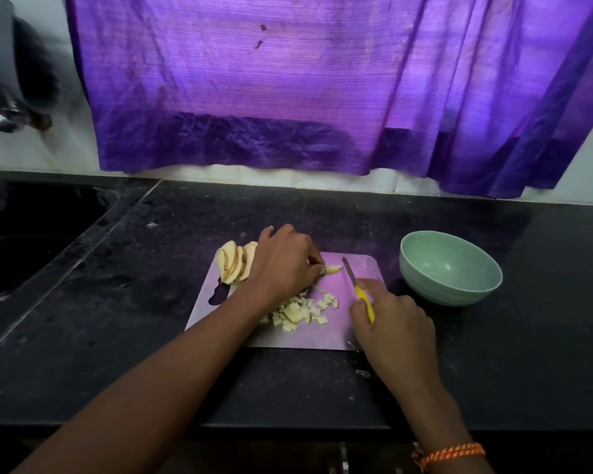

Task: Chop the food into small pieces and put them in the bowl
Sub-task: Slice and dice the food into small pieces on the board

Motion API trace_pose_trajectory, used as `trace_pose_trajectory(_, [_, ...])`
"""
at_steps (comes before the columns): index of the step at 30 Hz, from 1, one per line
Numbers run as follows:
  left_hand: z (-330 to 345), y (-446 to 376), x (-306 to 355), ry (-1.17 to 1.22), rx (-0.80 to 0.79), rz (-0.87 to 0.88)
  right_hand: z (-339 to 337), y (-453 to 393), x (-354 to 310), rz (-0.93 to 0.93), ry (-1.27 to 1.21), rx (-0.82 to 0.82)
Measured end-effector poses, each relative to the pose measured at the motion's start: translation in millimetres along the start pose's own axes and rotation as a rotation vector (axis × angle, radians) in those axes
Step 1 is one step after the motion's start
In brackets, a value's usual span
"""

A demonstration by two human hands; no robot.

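A pale chopping board (pixel 288 336) lies on the black counter. My left hand (pixel 285 261) reaches across it and pinches a thin apple slice (pixel 334 268) flat on the board. Behind that hand leans a fan of uncut apple slices (pixel 235 261). A heap of small diced pieces (pixel 302 311) sits mid-board. My right hand (pixel 391 323) grips a knife with a yellow handle (pixel 363 299); its blade (pixel 348 270) points away from me, just right of the pinched slice. A green bowl (pixel 451 268) stands right of the board, apparently empty.
A black sink (pixel 31 241) is sunk into the counter at the left. A purple curtain (pixel 322 97) hangs over the back wall. A dark blurred utensil (pixel 14 97) hangs at top left. The counter's front edge (pixel 288 429) runs below the board.
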State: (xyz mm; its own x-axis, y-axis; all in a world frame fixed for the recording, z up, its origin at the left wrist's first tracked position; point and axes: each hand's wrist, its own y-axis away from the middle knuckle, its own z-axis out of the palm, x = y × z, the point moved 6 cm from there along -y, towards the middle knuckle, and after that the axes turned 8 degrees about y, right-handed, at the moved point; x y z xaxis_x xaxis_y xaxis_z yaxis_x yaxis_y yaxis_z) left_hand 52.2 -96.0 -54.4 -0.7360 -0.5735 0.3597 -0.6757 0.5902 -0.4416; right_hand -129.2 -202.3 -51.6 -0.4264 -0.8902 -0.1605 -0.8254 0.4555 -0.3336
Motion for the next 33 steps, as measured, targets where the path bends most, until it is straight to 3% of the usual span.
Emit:
trace_pose_trajectory(11, [5.0, -0.1, 4.3, 0.021, 0.066, -0.001, -0.2, 1.0, -7.9, -0.083, 0.011, -0.007])
trace_pose_trajectory(19, [0.7, 0.2, 3.5, 0.051, 0.085, -0.012, -4.8, -0.1, -3.2, 0.028, 0.026, 0.02])
trace_pose_trajectory(33, [5.3, -1.2, 8.5, 0.033, 0.021, 0.05, -5.6, 1.8, -9.1, 0.012, 0.053, -0.017])
